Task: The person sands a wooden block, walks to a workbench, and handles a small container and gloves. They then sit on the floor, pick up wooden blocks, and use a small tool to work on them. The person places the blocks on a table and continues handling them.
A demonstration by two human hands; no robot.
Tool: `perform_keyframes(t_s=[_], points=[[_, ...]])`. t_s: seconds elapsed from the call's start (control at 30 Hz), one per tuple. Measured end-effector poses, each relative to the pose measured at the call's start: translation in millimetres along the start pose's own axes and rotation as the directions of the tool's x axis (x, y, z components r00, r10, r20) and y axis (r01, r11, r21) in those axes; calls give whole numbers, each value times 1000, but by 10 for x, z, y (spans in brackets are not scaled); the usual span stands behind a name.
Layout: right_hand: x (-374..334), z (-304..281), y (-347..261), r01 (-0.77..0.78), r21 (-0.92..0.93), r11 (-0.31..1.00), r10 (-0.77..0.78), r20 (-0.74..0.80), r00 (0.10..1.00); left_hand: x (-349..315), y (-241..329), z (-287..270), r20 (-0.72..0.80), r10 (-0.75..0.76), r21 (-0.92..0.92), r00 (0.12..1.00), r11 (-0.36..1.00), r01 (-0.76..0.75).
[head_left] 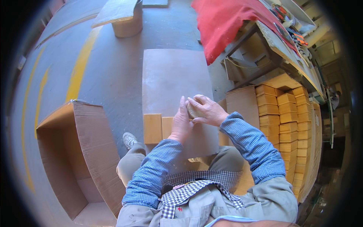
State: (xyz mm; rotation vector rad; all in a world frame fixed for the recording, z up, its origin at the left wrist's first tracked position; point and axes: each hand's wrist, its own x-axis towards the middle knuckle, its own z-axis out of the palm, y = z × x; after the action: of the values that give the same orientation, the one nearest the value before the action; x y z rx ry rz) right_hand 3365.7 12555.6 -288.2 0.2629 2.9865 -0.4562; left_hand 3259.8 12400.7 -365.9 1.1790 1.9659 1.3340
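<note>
My left hand (182,123) and my right hand (206,111) meet over a flat brown board (172,79) that lies across my knees. Between the fingers of both hands sits a small pale roundish object (193,112), mostly covered, so I cannot tell what it is. Small light wooden blocks (152,128) lie side by side at the board's near left edge, just left of my left hand. My sleeves are blue checked.
An open cardboard box (81,151) stands on its side at my left. Stacks of wooden blocks (287,121) rise at my right. A red cloth (227,22) hangs from a workbench (280,41) with tools. A wooden stool (123,17) stands ahead on the grey floor with yellow lines.
</note>
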Motion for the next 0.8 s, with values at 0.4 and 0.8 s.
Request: perform_keyframes(t_s=[0.4, 0.8], points=[[64, 858, -274, -385, -102, 917, 298, -466, 833, 58, -188, 113, -79, 198, 110, 977, 976, -189], [-486, 182, -515, -489, 247, 836, 520, -73, 851, -978, -105, -477, -228, 77, 519, 971, 853, 54]])
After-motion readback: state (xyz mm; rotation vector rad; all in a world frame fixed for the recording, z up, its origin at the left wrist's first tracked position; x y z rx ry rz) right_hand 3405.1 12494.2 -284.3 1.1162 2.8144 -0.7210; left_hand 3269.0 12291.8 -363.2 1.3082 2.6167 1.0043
